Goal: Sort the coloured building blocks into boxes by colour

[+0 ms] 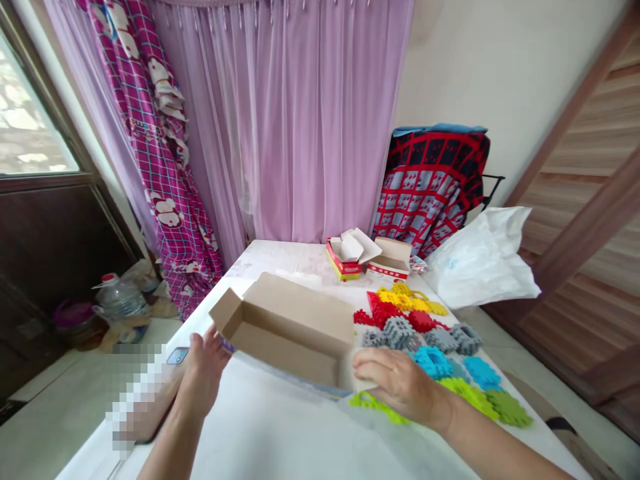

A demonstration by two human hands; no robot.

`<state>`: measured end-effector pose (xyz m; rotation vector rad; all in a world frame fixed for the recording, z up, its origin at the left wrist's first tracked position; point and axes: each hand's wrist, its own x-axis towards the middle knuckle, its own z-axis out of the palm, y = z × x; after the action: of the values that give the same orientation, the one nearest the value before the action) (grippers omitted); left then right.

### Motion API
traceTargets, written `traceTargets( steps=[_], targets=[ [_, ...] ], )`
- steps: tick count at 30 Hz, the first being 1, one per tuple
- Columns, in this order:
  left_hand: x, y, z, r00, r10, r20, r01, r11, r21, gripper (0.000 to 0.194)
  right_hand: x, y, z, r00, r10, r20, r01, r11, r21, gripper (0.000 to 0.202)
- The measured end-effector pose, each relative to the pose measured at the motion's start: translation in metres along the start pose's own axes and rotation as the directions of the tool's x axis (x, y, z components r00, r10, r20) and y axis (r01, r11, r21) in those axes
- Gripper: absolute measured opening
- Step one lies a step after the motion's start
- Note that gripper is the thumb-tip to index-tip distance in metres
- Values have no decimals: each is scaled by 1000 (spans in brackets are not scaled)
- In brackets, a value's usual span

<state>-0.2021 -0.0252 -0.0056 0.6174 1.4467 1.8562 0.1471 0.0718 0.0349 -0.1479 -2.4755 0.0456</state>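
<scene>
Open cardboard box (287, 350) between 2 hands, over the near-middle part of the white bench (260, 433); whether its base touches the bench cannot be told. The box is brown inside, with its long flap raised on the far side and a short flap standing out at the left end. The left hand (203, 367) is at the left end, its fingers spread, the thumb raised apart from the others and the fingertips against the box. The right hand (395, 383) is at the right end, its fingers bent together and pinching the pale edge there, slightly blurred. Beyond and beside the right hand, toothed plastic pieces lie grouped by colour, from far to near: yellow pieces (410, 298), red pieces (385, 311), grey pieces (399, 331), blue pieces (433, 362) and green pieces (467, 397); some of the green lie just under the right hand. At the far end stand 2 smaller open boxes, 1 red and yellow (345, 267), 1 red and white (390, 257). Right of these: a white plastic bag (480, 260). Far background: a lilac curtain (325, 133).
</scene>
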Motion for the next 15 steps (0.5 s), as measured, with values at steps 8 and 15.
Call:
traceTargets(
  steps=[8,15],
  targets=[
    [-57,-21,-31,960,-234,-154,201,958,-203,71,-21,-8,39,989,27,144,-32,999,30,24],
    [-55,-35,-30,961,-276,-34,267,948,-172,68,-23,-1,44,967,114,228,-112,993,-22,26]
  ],
)
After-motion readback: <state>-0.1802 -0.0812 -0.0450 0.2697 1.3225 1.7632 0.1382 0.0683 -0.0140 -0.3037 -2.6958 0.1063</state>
